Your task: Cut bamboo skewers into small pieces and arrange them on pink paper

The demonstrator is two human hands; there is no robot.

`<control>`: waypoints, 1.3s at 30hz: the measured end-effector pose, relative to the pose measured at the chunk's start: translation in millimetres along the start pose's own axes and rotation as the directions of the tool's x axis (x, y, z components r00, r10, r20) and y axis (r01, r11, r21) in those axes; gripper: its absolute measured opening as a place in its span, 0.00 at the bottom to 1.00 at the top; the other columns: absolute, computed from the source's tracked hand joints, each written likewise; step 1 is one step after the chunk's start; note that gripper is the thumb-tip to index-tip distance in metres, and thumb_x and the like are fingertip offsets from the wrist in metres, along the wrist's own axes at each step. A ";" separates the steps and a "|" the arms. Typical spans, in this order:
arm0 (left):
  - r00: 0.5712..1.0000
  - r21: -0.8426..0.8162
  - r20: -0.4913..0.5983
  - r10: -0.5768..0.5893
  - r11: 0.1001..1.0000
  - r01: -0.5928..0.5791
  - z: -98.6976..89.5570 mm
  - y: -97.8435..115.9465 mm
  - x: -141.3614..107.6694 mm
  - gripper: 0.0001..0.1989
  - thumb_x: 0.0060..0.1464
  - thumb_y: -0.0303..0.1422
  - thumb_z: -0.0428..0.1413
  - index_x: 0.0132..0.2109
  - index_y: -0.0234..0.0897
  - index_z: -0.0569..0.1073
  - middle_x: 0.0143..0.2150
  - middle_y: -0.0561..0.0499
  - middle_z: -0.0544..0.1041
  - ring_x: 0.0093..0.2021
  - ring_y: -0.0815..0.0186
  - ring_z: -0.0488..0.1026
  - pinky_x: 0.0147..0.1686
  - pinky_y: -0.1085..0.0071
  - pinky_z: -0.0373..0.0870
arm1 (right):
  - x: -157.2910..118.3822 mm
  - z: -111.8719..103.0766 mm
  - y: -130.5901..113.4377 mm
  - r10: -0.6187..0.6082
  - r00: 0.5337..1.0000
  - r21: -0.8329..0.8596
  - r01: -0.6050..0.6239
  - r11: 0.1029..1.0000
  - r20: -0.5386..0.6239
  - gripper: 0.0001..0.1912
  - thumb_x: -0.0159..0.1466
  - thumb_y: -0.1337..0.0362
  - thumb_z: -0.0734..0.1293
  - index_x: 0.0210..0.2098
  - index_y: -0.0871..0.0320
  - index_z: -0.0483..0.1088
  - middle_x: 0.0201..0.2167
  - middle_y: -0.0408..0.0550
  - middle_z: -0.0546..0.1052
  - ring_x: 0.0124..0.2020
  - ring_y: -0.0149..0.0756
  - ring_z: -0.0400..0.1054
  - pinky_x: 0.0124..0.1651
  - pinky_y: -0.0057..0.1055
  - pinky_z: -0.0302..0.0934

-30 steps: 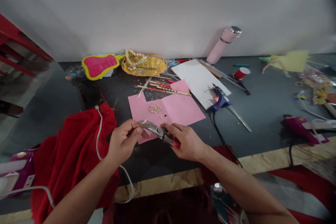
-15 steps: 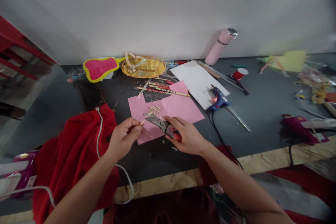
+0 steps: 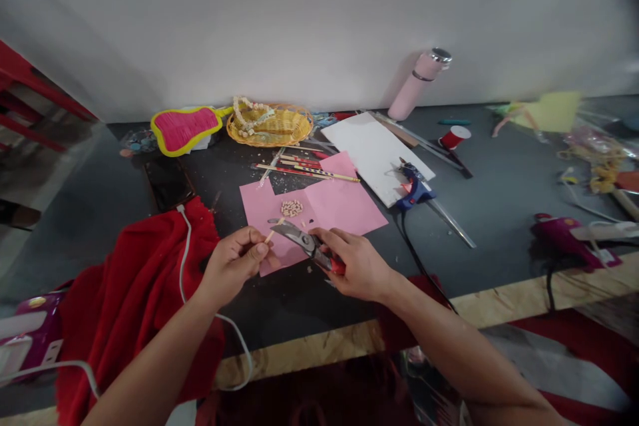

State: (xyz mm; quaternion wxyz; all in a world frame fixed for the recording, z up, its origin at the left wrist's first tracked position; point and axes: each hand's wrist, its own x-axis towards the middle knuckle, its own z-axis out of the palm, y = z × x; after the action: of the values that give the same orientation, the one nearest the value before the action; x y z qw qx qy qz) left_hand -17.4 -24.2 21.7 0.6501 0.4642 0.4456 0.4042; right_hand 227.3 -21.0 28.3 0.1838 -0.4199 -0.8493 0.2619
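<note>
Pinched between the thumb and fingers of my left hand (image 3: 234, 261) is a thin pale wooden stick (image 3: 269, 236). My right hand (image 3: 360, 265) grips metal snips (image 3: 298, 237) with red handles. Their blades are around the stick's far end, pointing left. Underneath lies a sheet of pink paper (image 3: 344, 205) with a notched edge. A small pile of short pale stick pieces (image 3: 291, 208) rests on it, just beyond the blades. Behind the paper lie several patterned sticks (image 3: 309, 172) with red and black markings.
A blue glue gun (image 3: 415, 192) rests on a white board (image 3: 372, 146) at the right, its cord trailing to the front edge. Red cloth (image 3: 144, 279) and a white cable (image 3: 184, 259) lie left, near a phone (image 3: 170, 181). A wicker basket (image 3: 294, 125) and pink bottle (image 3: 414, 88) stand behind.
The view has shifted slightly. My right hand and the snips have dropped a little away from the pile, and a pale bit and a dark speck now show on the pink paper.
</note>
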 end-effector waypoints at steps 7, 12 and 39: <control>0.983 0.235 -0.148 0.109 0.969 -0.072 2.4 -1.2 -0.1 0.10 0.53 0.38 0.56 0.32 0.35 0.68 0.28 0.50 0.77 0.17 0.76 0.58 0.17 0.79 0.52 | 4.0 6.0 2.0 0.021 1.000 0.005 -0.021 1.000 -0.019 0.33 0.53 0.72 0.64 0.58 0.57 0.54 0.46 0.52 0.70 0.43 0.40 0.67 0.46 0.35 0.62; 0.997 0.165 -0.054 0.047 0.986 -0.038 -0.6 1.0 0.9 0.12 0.54 0.39 0.55 0.32 0.35 0.66 0.27 0.49 0.77 0.16 0.78 0.55 0.16 0.79 0.50 | 5.2 3.4 5.4 -0.011 1.000 -0.011 0.011 1.000 -0.018 0.36 0.54 0.70 0.65 0.61 0.56 0.52 0.49 0.53 0.68 0.48 0.43 0.65 0.50 0.39 0.61; 0.962 0.310 -0.217 0.165 0.946 -0.093 8.6 2.9 0.8 0.07 0.53 0.35 0.55 0.35 0.34 0.69 0.29 0.50 0.78 0.17 0.75 0.63 0.20 0.77 0.61 | 5.1 8.3 6.5 0.004 0.999 0.015 -0.004 1.000 -0.039 0.34 0.56 0.68 0.65 0.61 0.57 0.51 0.50 0.55 0.68 0.48 0.43 0.65 0.50 0.39 0.61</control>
State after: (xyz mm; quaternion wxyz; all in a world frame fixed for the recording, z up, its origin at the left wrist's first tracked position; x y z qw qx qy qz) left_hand -9.3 -24.9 25.8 0.4863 0.5326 0.5450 0.4277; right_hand 223.9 -16.0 18.3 0.2028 -0.4253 -0.8428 0.2603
